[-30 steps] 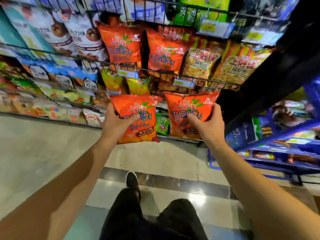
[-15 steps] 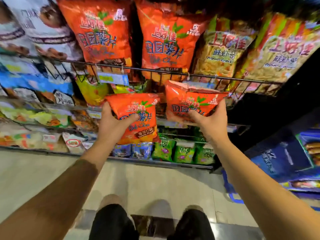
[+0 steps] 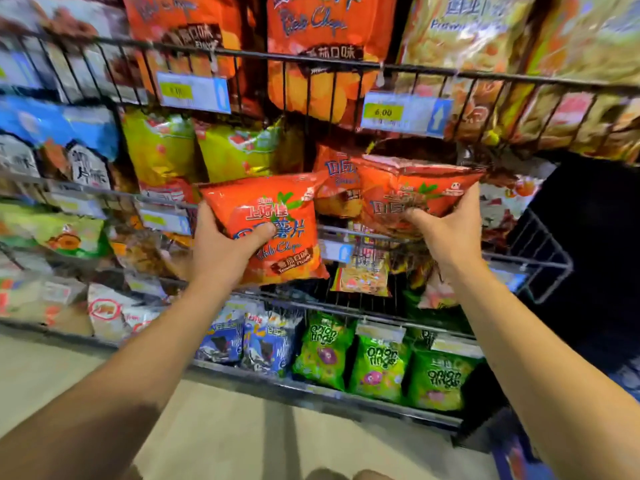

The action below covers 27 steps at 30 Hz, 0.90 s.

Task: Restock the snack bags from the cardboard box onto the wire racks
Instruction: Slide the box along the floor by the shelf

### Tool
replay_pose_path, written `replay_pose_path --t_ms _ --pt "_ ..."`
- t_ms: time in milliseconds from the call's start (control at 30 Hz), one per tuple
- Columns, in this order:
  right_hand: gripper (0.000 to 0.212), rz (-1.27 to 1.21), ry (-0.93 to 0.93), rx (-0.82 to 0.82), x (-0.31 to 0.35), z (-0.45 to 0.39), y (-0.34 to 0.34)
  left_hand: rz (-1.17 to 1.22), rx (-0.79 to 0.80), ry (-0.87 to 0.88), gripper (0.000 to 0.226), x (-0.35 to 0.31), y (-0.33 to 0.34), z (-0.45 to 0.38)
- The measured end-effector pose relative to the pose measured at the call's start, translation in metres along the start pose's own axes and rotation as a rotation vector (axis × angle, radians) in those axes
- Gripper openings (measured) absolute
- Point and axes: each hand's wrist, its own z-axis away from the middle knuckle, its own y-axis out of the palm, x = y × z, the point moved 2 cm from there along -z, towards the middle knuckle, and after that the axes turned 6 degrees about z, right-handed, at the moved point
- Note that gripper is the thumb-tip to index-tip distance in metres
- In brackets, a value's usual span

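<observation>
Snack bags: 2 orange bags are held in front of the wire racks, 1 in each hand. The left orange bag (image 3: 277,230) stands roughly upright, its printed face toward the camera, in front of the middle wire rack (image 3: 540,258) and slightly below the rack's top rail. The left hand (image 3: 221,251) grips this bag at its lower left edge, thumb curled across the printed face, fingers hidden behind the bag.

The right orange bag (image 3: 415,192) is tilted, its top edge leaning toward the shelf, and sits above the front rail of the middle wire rack, under the upper wire rack (image 3: 346,65). The right hand (image 3: 450,226) grips it from below and from the right side, thumb pressed on the front face, fingers wrapped around the right edge.

A third orange bag (image 3: 337,181) of the same print is already inside the middle wire rack, between the 2 held bags and touching the right one.

The upper wire rack carries large orange bags (image 3: 311,46) and yellow-brown bags (image 3: 485,39); 2 price labels (image 3: 405,114) hang on its front rail. Yellow-green bags (image 3: 239,147) stand to the left in the middle level. The lower rack holds green onion-ring bags (image 3: 377,365) and blue bags (image 3: 249,344). The picture is motion-blurred, so small print is unreadable.
</observation>
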Motion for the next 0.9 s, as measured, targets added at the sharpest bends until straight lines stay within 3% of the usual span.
replay_pose_path --t_ms 233,367,533,633,733,800,900 --pt "0.042 0.113 0.197 0.079 -0.011 -0.042 0.008 0.012 0.133 0.03 0.063 -0.015 0.045 0.008" --pt "0.077 0.172 0.287 0.127 -0.021 -0.059 0.016 0.024 0.183 0.046 0.06 -0.021 0.061 0.003" --pt "0.098 0.317 0.382 0.226 -0.023 -0.071 0.024 0.037 0.171 0.037 0.063 -0.023 0.066 0.0" --pt "0.108 0.487 0.291 0.093 -0.016 -0.077 0.017 0.037 0.187 0.038 0.064 -0.023 0.067 -0.002" --pt "0.088 0.954 -0.041 -0.015 -0.004 -0.07 0.016 0.027 0.189 0.049 0.067 -0.022 0.067 -0.003" --pt "0.072 1.109 -0.334 0.068 -0.001 -0.068 0.026 0.031 0.196 0.053 0.071 -0.021 0.066 -0.003" --pt "0.098 1.212 -0.392 0.311 -0.006 -0.067 0.035 0.043 0.208 0.052 0.073 -0.021 0.065 -0.002"
